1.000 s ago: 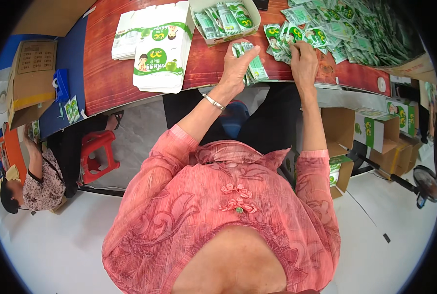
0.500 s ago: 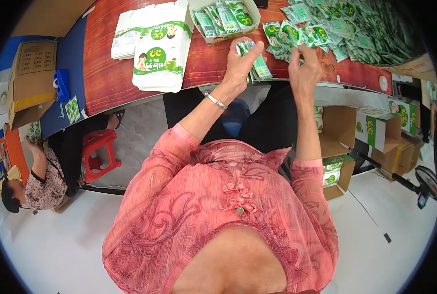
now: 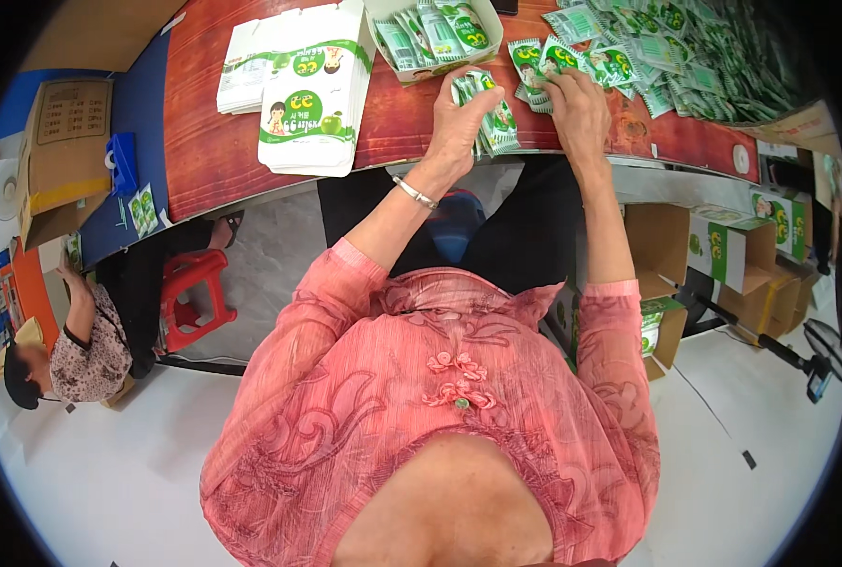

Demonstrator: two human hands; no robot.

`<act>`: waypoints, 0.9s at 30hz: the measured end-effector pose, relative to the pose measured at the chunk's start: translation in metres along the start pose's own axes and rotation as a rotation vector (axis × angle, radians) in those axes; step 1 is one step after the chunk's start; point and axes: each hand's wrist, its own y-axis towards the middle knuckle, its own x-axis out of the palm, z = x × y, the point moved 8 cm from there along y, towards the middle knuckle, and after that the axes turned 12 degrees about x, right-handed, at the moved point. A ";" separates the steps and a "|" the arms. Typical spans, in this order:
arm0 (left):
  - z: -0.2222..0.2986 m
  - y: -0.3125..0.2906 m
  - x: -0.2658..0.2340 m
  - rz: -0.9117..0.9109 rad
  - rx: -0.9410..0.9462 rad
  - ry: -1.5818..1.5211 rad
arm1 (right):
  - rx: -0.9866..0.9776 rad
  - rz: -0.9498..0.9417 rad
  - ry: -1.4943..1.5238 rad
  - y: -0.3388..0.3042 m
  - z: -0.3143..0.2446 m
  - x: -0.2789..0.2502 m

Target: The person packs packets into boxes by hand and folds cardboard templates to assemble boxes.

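Note:
My left hand [image 3: 456,128] is closed round a small bunch of green and white sachets [image 3: 498,130], its thumb across their front. It hangs over the table's near edge, just in front of an open box [image 3: 432,59] with several sachets standing in it. To its right, my right hand [image 3: 581,115] reaches onto loose sachets [image 3: 527,59] on the table. Its fingers are bent and closed at a sachet [image 3: 561,59] there; the fingertips partly hide the grip.
A large heap of sachets [image 3: 695,71] fills the right of the red wood-patterned table [image 3: 204,156]. Flat printed cartons [image 3: 307,142] are stacked at left. Cardboard boxes [image 3: 655,241] and a fan [image 3: 822,354] stand lower right. Another person [image 3: 90,331] works at far left, near a red stool [image 3: 194,298].
My right hand has moved slightly up and left, lowering onto the loose sachets. In my left hand the front sachet now shows its printed green side. The other person's arm has shifted a little.

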 end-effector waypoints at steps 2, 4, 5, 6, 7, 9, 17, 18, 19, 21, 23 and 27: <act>-0.001 0.001 -0.001 0.009 -0.002 -0.003 | 0.010 0.010 -0.059 -0.005 0.003 0.001; -0.001 0.000 -0.003 0.014 -0.006 -0.004 | 0.018 0.013 -0.090 -0.011 0.005 0.004; -0.002 -0.001 -0.004 0.011 -0.010 -0.001 | 0.011 0.044 -0.030 -0.015 0.005 0.002; -0.003 -0.001 -0.003 0.005 -0.013 0.002 | 0.004 0.078 0.029 -0.018 0.006 -0.001; -0.003 0.000 -0.003 -0.002 -0.016 0.005 | -0.002 0.113 0.088 -0.020 0.007 -0.004; -0.003 0.002 -0.004 0.003 -0.018 -0.002 | 0.042 0.096 0.227 -0.022 -0.004 -0.013; -0.002 0.008 -0.005 -0.025 -0.003 -0.012 | 0.064 -0.284 0.718 -0.048 -0.045 -0.012; -0.002 0.007 -0.008 -0.021 -0.016 -0.001 | 0.236 -0.388 0.837 -0.043 -0.034 -0.004; -0.003 0.007 -0.011 -0.016 -0.028 0.008 | 0.409 -0.493 0.952 -0.042 -0.025 0.006; -0.005 0.006 -0.012 0.003 -0.009 0.025 | 0.291 -0.335 0.651 -0.020 -0.024 -0.001; -0.006 0.005 -0.010 0.039 0.023 0.054 | 0.057 -0.016 0.045 -0.002 -0.032 -0.014; -0.006 0.002 -0.010 0.075 0.046 0.133 | 0.073 0.053 -0.267 -0.001 -0.040 0.007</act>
